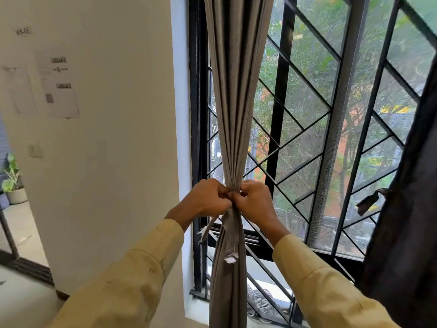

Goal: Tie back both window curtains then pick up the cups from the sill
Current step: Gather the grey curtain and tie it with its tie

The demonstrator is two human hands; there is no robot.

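Head view looks down at both hands meeting on the grey curtain (234, 102). It hangs in front of the left part of the window (196, 114) and is bunched into a narrow waist right where the hands are.

The left hand (208, 200) and right hand (254, 200) sit knuckle to knuckle, touching. Fingers are curled in on both, each pinching the tie (207, 229) that goes round the bunch (the knot itself is hidden behind the fingers, so can't tell how done it is). Two frayed, whitish tie ends dangle below the hands, one off to the left against the frame, the other down the front of the fabric.

Below the waist the curtain drops straight down past the sill (196, 306). Both arms are in tan sleeves (123, 280).

Over at the right edge the dark curtain (406, 209) hangs close to the camera, with a strap (370, 200) poking out from its left side.

A black grille (279, 102) with diagonal bars runs across the glass, with trees outside. Left of the window is a pale wall (118, 162) with papers (60, 86) stuck on it, and a potted plant (10, 178) sits far left.
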